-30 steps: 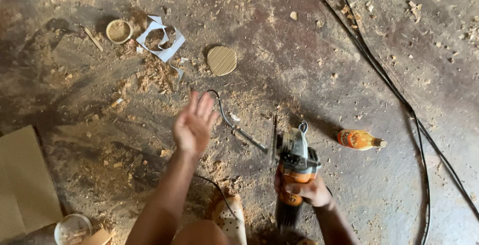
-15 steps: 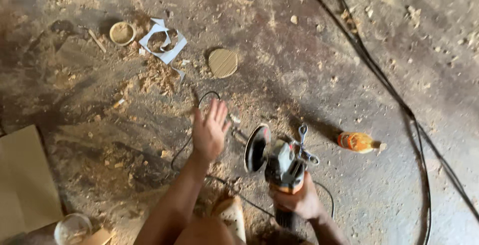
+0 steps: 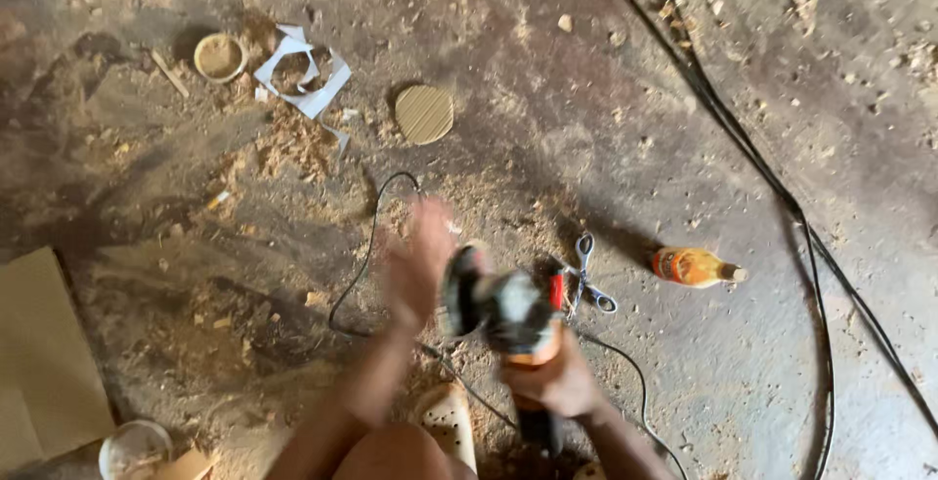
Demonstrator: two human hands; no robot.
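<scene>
Right hand clamped tight on a blurry orange and grey grinder, held in the middle above the floor. Left hand flat and open, just beside its round disc. Rough, dusty floor with wood shavings, long black cables, a round ribbed cardboard disc far off.

Dim, warm light; motion blur on hands and grinder

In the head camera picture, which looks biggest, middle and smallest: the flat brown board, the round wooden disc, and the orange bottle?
1. Flat brown board, at the left edge; biggest, even though it is cut off by the frame.
2. Orange bottle and round wooden disc: these look about alike in size. The bottle is longer and the disc is wider, so I won't rank them.
</scene>
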